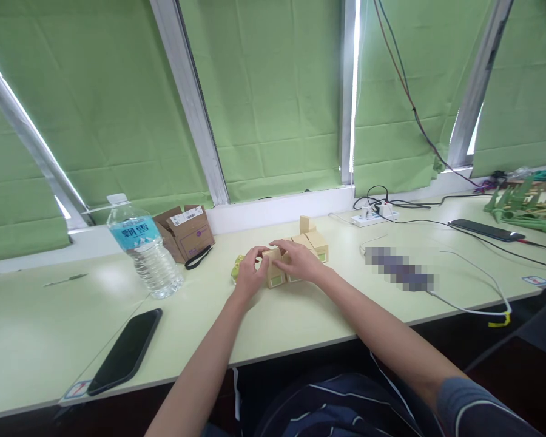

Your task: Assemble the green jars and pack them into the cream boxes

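Observation:
Both my hands are on one small tan box with a pale green label low on its front. My left hand grips its left side, thumb on the front face. Fingers of my right hand rest over its top and right side, covering part of it. Just behind and to the right stand more tan boxes of the same kind, one with a raised flap. Beside my left hand sits a small cluster of yellow-green pieces, partly hidden by the fingers.
A large water bottle and an opened brown carton stand left. A black phone lies near the front edge. On the right are a power strip, cables, another phone and green plastic parts.

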`<action>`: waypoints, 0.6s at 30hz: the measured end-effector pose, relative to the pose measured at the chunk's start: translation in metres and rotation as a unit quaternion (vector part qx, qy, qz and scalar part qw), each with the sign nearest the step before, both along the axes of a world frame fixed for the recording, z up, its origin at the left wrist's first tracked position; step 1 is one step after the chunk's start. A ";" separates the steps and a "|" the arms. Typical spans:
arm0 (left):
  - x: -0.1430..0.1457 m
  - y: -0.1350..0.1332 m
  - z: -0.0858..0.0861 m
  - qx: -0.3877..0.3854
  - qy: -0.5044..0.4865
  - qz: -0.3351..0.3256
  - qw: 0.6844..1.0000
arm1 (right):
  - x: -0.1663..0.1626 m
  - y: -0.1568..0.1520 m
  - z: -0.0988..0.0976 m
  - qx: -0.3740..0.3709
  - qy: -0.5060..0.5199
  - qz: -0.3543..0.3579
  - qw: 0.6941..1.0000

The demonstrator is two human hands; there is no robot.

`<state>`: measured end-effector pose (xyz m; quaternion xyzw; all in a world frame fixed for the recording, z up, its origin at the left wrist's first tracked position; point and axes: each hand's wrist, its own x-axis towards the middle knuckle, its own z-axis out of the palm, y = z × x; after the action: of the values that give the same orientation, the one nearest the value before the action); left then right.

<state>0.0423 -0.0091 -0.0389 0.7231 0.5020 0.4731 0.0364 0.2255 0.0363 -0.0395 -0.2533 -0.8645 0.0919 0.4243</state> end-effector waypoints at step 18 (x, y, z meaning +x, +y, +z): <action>-0.065 0.006 0.012 -0.076 0.136 0.254 0.954 | 0.002 -0.001 0.001 -0.012 -0.012 0.002 1.000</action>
<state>-0.0228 -0.0033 -0.0269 0.6239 0.7041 0.3244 -0.0987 0.2278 0.0351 -0.0388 -0.2573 -0.8688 0.1000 0.4110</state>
